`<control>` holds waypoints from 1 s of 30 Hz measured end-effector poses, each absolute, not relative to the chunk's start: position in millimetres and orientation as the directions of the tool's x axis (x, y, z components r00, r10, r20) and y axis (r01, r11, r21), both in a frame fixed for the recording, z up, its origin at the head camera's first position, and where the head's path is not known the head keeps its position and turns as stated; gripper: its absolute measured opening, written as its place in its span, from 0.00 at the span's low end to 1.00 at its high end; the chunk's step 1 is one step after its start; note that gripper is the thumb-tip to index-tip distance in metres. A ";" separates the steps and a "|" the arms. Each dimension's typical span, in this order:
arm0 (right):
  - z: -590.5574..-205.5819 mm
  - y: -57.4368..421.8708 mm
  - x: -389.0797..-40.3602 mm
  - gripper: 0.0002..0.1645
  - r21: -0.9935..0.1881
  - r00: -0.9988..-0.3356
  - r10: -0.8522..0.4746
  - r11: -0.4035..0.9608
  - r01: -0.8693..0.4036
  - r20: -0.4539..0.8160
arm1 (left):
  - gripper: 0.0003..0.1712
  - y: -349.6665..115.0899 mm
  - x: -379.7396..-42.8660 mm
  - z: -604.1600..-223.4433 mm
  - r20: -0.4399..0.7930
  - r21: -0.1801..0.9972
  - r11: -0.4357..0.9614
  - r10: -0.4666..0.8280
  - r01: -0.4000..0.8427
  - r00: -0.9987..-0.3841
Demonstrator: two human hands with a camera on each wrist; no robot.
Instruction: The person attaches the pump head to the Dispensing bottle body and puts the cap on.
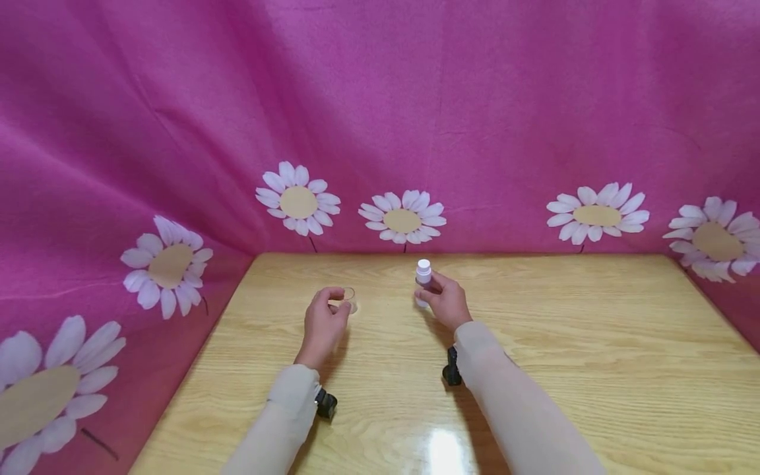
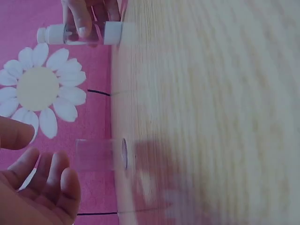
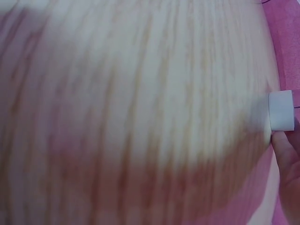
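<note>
My right hand (image 1: pixel 449 302) grips a small clear bottle (image 2: pixel 97 33) round its middle. The bottle is upright, with a white stepped top (image 1: pixel 423 267) and a white base (image 3: pixel 281 110) right at the tabletop. Left of it, a clear open cylinder (image 2: pixel 95 154), like a transparent cap or cup, stands on the table; only its rim shows well in the head view. Beside this cylinder is my left hand (image 1: pixel 323 323), fingers loosely curved and thumb apart, with a gap to the cylinder in the left wrist view.
The wooden table (image 1: pixel 594 330) runs back to a pink cloth (image 1: pixel 505 99) printed with large white daisies, which also hangs at both sides. Small black cameras (image 1: pixel 452 367) are strapped at both wrists, over light sleeves (image 1: pixel 510 396).
</note>
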State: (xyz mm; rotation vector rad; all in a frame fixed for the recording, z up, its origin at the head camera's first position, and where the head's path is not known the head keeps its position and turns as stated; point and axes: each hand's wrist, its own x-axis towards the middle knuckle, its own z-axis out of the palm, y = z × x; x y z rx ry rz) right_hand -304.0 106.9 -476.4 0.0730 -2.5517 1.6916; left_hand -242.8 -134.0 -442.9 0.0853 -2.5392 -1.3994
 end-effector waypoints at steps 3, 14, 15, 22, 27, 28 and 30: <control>-475.4 106.1 -304.2 0.31 -0.913 -0.996 -0.007 0.399 -0.086 0.091 | 0.22 -137.1 -248.6 -442.1 0.183 0.816 0.577 -0.186 0.043 -0.965; -475.4 107.2 -305.5 0.31 -0.901 -0.998 -0.014 0.428 -0.067 0.067 | 0.44 -159.1 -288.2 -461.5 0.092 0.700 0.711 0.015 0.076 -0.996; -475.6 106.5 -305.9 0.31 -0.900 -0.997 -0.017 0.430 -0.070 0.070 | 0.44 -161.3 -289.8 -462.9 0.068 0.706 0.705 0.017 0.060 -0.998; -474.4 111.7 -306.8 0.32 -0.901 -0.998 0.001 0.430 -0.060 0.067 | 0.41 -156.7 -297.9 -465.7 -0.044 0.809 0.588 0.028 -0.019 -0.999; -474.2 108.9 -306.2 0.32 -0.912 -0.999 -0.007 0.408 -0.048 0.050 | 0.27 -158.6 -298.5 -474.3 0.013 0.796 0.605 -0.013 0.002 -1.000; -474.4 108.5 -306.1 0.32 -0.911 -0.999 -0.012 0.408 -0.051 0.051 | 0.25 -159.3 -299.0 -476.8 0.024 0.792 0.610 -0.019 0.008 -1.000; -474.4 108.8 -306.1 0.31 -0.908 -0.998 -0.009 0.414 -0.060 0.062 | 0.24 -159.8 -300.3 -480.8 0.027 0.801 0.598 -0.024 0.007 -0.999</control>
